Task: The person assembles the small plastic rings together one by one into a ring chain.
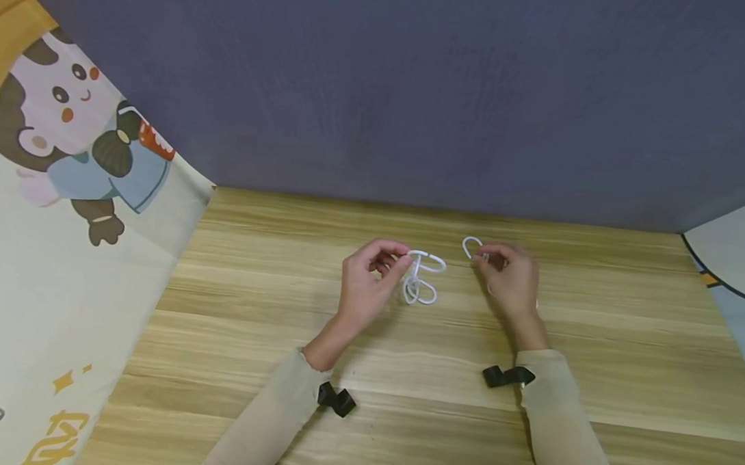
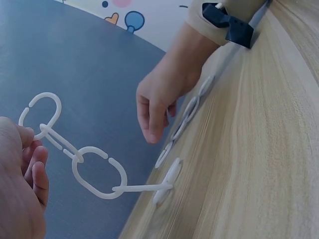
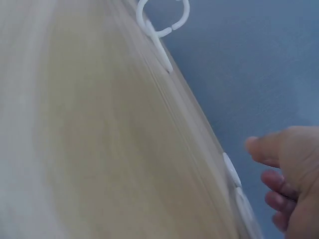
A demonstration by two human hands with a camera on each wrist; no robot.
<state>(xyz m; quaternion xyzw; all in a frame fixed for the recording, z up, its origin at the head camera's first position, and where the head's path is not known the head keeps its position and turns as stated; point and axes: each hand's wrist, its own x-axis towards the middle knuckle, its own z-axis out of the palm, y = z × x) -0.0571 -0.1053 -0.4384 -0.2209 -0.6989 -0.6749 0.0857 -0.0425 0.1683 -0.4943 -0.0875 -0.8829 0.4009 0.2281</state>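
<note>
My left hand (image 1: 366,277) pinches the top link of a short chain of white plastic C-shaped links (image 2: 89,188) between thumb and forefinger. The chain hangs down from there, its lowest link touching the tabletop. To the right, my right hand (image 1: 514,282) hovers over more white links (image 2: 205,85), which lie in a row on the table and are partly hidden by the hand in the head view. Its fingers are loosely bent with nothing between them, as the right wrist view shows, and the row of links (image 3: 231,170) lies below the thumb.
The wood-grain table (image 1: 427,426) runs back to a dark blue-grey panel (image 1: 377,109) behind both hands. A pale panel with a cartoon print (image 1: 73,147) borders the left side, and another pale printed panel (image 1: 736,238) the right. Black straps (image 1: 337,399) hang at both sleeve cuffs.
</note>
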